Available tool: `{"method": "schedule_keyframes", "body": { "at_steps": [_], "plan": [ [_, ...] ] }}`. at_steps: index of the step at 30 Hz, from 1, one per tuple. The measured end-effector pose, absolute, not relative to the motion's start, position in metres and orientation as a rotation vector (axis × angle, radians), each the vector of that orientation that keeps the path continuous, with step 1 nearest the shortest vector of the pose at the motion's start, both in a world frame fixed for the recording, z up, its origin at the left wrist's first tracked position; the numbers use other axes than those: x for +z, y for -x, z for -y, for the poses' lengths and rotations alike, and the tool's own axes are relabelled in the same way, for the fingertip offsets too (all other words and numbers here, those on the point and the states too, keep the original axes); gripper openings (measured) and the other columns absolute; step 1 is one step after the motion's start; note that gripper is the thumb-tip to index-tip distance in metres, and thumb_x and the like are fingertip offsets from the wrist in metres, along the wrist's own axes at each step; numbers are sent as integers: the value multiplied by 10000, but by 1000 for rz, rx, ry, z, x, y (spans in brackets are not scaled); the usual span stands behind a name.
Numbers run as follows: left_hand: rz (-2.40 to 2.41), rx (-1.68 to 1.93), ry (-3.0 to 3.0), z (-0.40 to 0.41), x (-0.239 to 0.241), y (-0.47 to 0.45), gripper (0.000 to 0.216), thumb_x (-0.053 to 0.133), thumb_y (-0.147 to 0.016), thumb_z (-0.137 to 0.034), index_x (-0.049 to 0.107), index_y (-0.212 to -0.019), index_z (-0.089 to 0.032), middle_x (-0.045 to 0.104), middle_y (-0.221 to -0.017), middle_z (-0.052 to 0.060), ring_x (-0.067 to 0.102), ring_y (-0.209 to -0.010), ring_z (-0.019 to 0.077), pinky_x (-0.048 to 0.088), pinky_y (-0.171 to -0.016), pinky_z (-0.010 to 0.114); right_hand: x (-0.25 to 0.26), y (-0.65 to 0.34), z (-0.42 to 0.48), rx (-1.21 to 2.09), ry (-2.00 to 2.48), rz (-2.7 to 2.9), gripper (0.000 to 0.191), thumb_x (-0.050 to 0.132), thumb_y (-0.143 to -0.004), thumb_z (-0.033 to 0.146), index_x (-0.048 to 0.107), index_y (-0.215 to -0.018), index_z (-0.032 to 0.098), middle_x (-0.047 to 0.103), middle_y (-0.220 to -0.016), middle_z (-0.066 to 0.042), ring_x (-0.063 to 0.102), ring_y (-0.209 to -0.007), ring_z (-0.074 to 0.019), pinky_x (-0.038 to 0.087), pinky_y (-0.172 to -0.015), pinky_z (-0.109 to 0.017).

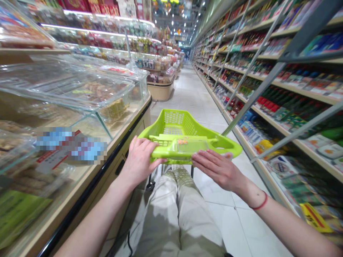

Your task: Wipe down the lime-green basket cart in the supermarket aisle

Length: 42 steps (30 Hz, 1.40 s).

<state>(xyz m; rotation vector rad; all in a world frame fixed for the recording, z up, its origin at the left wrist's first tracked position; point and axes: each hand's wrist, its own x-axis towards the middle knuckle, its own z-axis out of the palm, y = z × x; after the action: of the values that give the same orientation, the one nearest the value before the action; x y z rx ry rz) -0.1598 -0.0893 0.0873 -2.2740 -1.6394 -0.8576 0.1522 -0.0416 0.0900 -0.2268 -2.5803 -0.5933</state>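
Shopping cart [194,129] in bright green sits dead ahead at 12 o'clock, right up against the person's front, with the handle [191,145] just past the pale trousers [177,200] at 6. Left hand [142,153] has a proper grip, fingers over the handle toward its 9 o'clock end and thumb tucked below. Right hand [217,167] is more of a lazy drape: fingers straight and together over the 3 o'clock side, red string [261,201] on the wrist. Can't tell if that thumb hooks underneath, so no idea whether it's really gripping. Looks like the step in hand is just steering the thing down the aisle, since neither hand is reaching for any goods. From 9 to 10 there's a glass-topped display case [122,128] with a dark bumper, at 11 a round-ended stand [159,91] of packaged stuff, and a long wall of shelves [316,158] fills 1 to 4. Tiled floor [184,80] runs off toward 12. Next move, honestly, probably calls for an even push with both hands and a little care on the 10 o'clock side, where the cart's rim looks near that bumper. For any sharp turn, a firmer right hand would likely help.
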Motion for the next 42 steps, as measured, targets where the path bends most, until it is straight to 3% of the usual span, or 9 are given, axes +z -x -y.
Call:
{"method": "schedule_keyframes", "body": {
  "at_steps": [5, 10, 17, 22, 28, 38, 42],
  "plan": [
    [1652, -850, 2268, 89, 87, 159, 315, 659, -836, -425, 606, -1055, -205, 649, -972, 69, 530, -1029, 271, 345, -1081, 573, 86, -159, 40, -562, 252, 2558, 451, 321, -1017, 110, 419, -1457, 96, 557, -1410, -121, 332, -1446, -225, 426, -1142, -464],
    [1642, -855, 2258, 89, 87, 157, 294, 659, -834, -403, 598, -1048, -209, 644, -971, 69, 545, -1026, 272, 356, -1076, 566, 94, -117, 47, -571, 255, 2534, 391, 372, -1005, 96, 534, -1360, 74, 556, -1415, -110, 366, -1429, -217, 405, -1165, -432],
    [1608, -851, 2234, 89, 86, 158, 279, 628, -855, -373, 598, -1066, -193, 643, -963, 79, 550, -1025, 276, 374, -1061, 564, 95, -66, 52, -517, 267, 2463, 360, 478, -979, 116, 579, -1324, 126, 543, -1431, -87, 365, -1430, -217, 415, -1162, -427],
    [1596, -834, 2243, 89, 86, 158, 343, 666, -830, -425, 597, -1061, -181, 643, -965, 82, 548, -1010, 277, 375, -1061, 554, 85, -88, 51, -497, 354, 2414, 430, 442, -979, 87, 497, -1406, 100, 540, -1428, -118, 386, -1418, -219, 407, -1162, -414],
    [1623, -861, 2247, 88, 86, 158, 346, 688, -801, -434, 616, -1052, -206, 652, -963, 81, 547, -1010, 282, 391, -1042, 559, 63, -141, 46, -479, 581, 2236, 588, 473, -955, 70, 356, -1513, 216, 564, -1407, -117, 465, -1365, -252, 466, -1109, -483],
    [1601, -880, 2218, 89, 86, 156, 401, 668, -820, -494, 610, -1068, -185, 644, -945, 82, 542, -977, 274, 376, -1056, 561, 64, -156, 52, -444, 800, 2033, 552, 514, -943, 82, 445, -1467, 242, 592, -1381, -116, 538, -1307, -263, 482, -1094, -498],
    [1598, -877, 2218, 88, 86, 156, 394, 658, -829, -501, 607, -1059, -185, 641, -951, 77, 542, -977, 268, 369, -1063, 543, 79, -144, 48, -320, 913, 2049, 403, 494, -967, 142, 569, -1358, 202, 638, -1322, -116, 580, -1263, -240, 496, -1084, -443]
  ]
}}
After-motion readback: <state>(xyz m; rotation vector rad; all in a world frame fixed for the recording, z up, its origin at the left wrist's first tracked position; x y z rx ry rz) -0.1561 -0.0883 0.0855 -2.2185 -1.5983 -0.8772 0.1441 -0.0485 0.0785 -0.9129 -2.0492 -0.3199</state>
